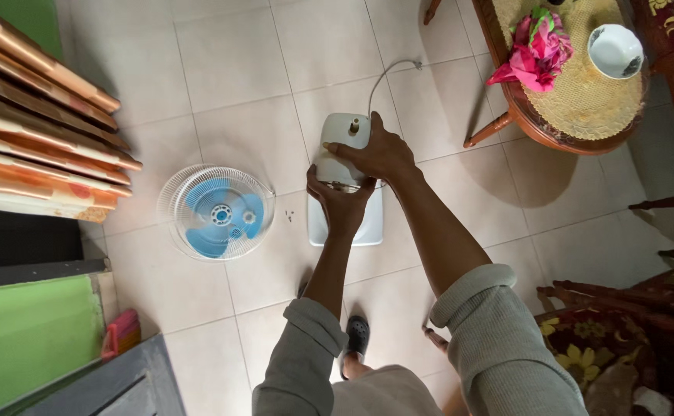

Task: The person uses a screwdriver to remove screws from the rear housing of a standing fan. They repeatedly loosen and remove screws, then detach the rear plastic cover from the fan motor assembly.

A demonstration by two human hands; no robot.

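Under both hands, fan motor housing partly hidden.

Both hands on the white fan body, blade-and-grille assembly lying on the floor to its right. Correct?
Not quite. The head view shows the blade-and-grille assembly lying on the floor to the left of the white fan body, not the right. Both the left hand and right hand are on the body.

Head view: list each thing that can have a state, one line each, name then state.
Fan body: upright on its white base, cage and blades removed, cord trailing behind.
Fan cage: detached, lying flat on the floor, blue blades inside.
Left hand: gripping the fan body low.
Right hand: pressed on the fan body's top.
Bowl: upright on the round table.
Screws: loose on the floor.
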